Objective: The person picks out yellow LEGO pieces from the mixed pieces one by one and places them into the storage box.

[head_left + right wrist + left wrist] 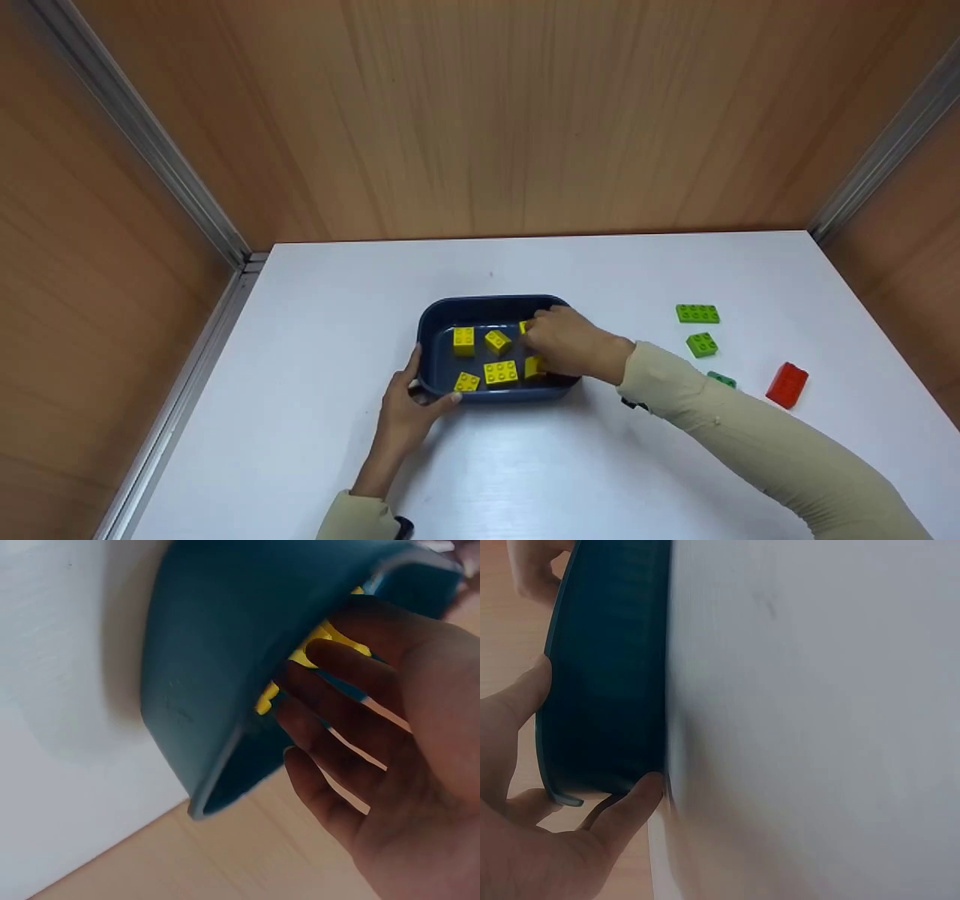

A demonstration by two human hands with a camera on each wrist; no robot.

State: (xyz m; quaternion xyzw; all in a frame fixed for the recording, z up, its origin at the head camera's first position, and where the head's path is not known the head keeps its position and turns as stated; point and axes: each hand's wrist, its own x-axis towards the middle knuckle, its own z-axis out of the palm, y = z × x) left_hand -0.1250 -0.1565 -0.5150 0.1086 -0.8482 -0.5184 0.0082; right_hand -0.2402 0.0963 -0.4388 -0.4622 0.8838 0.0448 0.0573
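A dark blue tray (480, 397) stands on the white table with several yellow studded toy bricks in it, among them a larger one (500, 373) near its front wall. My left hand (409, 409) grips the tray's front left corner. In the left wrist view one fingertip (536, 686) lies on the rim and another digit reaches the base. My right hand (566, 341) reaches over the right wall into the tray. Between its thumb and index finger shows a yellow brick (330, 641), pinched near the fingertips and partly hidden. Another yellow brick (534, 367) lies under this hand.
Right of the tray lie a long green brick (697, 313), a shorter green brick (702, 345) and a third green one (721, 379) partly behind the right sleeve. Farther right is a red brick (787, 385). Wooden panels (480, 120) stand behind and beside the table.
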